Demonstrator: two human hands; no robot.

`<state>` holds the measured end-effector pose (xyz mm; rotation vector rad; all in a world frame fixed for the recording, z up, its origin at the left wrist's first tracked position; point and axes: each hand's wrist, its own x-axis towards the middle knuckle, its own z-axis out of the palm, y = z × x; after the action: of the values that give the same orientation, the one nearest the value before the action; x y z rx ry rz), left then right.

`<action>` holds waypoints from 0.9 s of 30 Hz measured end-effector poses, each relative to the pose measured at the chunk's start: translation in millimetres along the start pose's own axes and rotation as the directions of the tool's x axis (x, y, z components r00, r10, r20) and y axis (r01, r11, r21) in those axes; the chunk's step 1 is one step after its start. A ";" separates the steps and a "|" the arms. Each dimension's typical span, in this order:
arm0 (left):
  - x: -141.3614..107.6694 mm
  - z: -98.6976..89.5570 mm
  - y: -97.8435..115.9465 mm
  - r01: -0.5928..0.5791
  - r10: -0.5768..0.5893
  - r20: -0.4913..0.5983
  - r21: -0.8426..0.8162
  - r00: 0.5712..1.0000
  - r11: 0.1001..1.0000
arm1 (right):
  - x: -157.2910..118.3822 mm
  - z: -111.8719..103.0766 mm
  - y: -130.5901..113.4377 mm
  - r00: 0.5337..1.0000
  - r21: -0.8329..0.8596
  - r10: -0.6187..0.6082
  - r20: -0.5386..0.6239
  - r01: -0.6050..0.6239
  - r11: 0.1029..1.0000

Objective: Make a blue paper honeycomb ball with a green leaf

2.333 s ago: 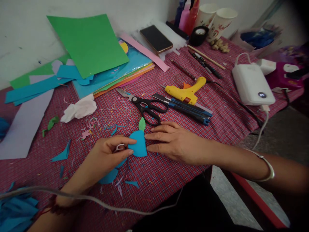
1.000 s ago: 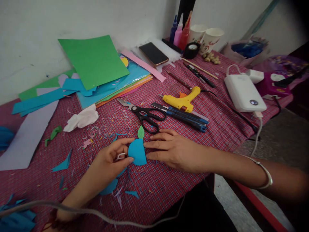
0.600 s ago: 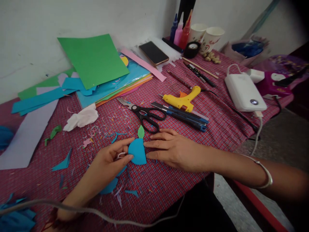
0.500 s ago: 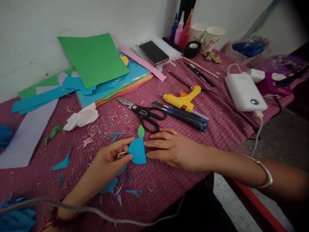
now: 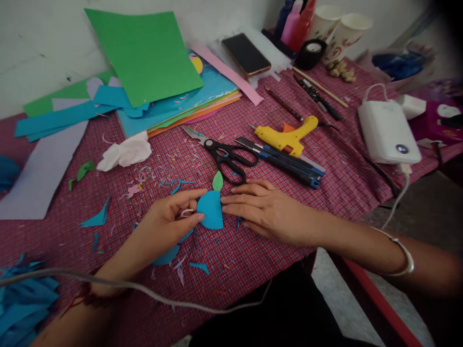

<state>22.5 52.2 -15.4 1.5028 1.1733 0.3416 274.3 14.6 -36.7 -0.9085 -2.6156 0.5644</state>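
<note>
A small blue paper piece (image 5: 211, 211), curved on its left and straight on its right, lies at the middle of the table. My left hand (image 5: 170, 217) pinches its left edge between thumb and forefinger, and a white loop shows inside the curled fingers. From the other side, my right hand (image 5: 269, 209) rests flat with its fingers stretched toward the straight edge, fingertips at or just beside it. Just above the paper lies a green leaf cutout (image 5: 217, 181). Black-handled scissors (image 5: 224, 153) lie half open beyond the leaf.
Behind the scissors are utility knives (image 5: 285, 164) and a yellow glue gun (image 5: 287, 135). Green paper (image 5: 148, 58) tops a stack of coloured sheets. A phone (image 5: 246, 54), paper cups (image 5: 347, 36) and a white power bank (image 5: 388, 130) stand farther off. A cable (image 5: 144, 287) crosses in front.
The view has shifted, so most of the scene sits higher. Both hands keep almost the same position around the blue paper piece, the left still pinching it.
</note>
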 end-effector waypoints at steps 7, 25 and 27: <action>-1.3 1.4 0.7 -0.016 0.016 0.014 -0.026 1.000 1.000 | -1.1 0.3 -1.1 0.998 -0.046 -0.033 0.061 0.036 0.998; -33.7 24.5 -2.8 -0.422 0.410 0.276 0.846 0.869 0.326 | 1.0 0.1 -4.6 0.989 -0.105 -0.001 0.147 0.016 0.994; -36.4 33.9 -1.8 -0.428 0.363 0.329 0.871 0.872 0.240 | 1.5 1.8 -4.8 0.990 -0.123 -0.001 0.140 0.018 0.992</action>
<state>30.3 3.1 -13.8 2.8739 0.8981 -0.1288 269.9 11.6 -35.8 -0.9236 -2.8061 0.4835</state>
